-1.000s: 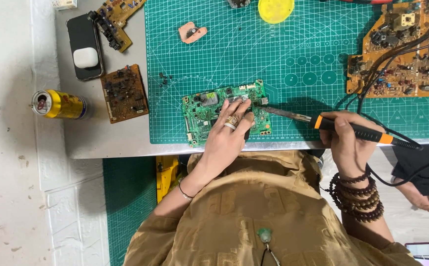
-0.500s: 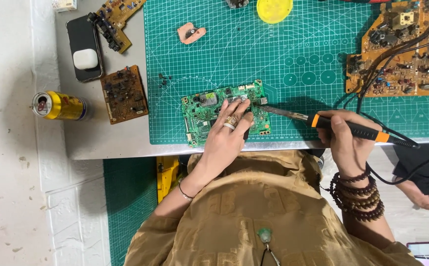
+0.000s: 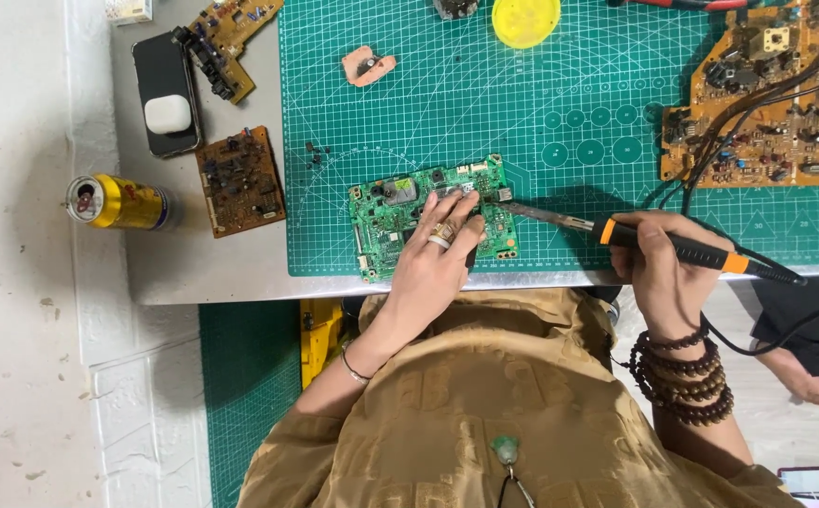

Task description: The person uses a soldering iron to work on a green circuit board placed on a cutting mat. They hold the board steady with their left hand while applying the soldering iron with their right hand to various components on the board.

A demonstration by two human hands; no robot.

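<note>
A green circuit board (image 3: 391, 212) lies on the green cutting mat (image 3: 560, 113) near the table's front edge. My left hand (image 3: 438, 254), with rings on its fingers, presses flat on the board's right half and holds it down. My right hand (image 3: 659, 273) grips a black and orange soldering iron (image 3: 673, 246). The iron's metal tip reaches left to the board's right edge, just beside my left fingertips. Beaded bracelets circle my right wrist.
A large orange-brown circuit board (image 3: 767, 94) with dark cables sits at the mat's right. At the left lie a small brown board (image 3: 240, 181), a yellow can (image 3: 118, 202), a phone with a white case (image 3: 167, 105) and another board (image 3: 226, 38). A yellow lid (image 3: 525, 19) and a pink piece (image 3: 368, 67) rest on the mat.
</note>
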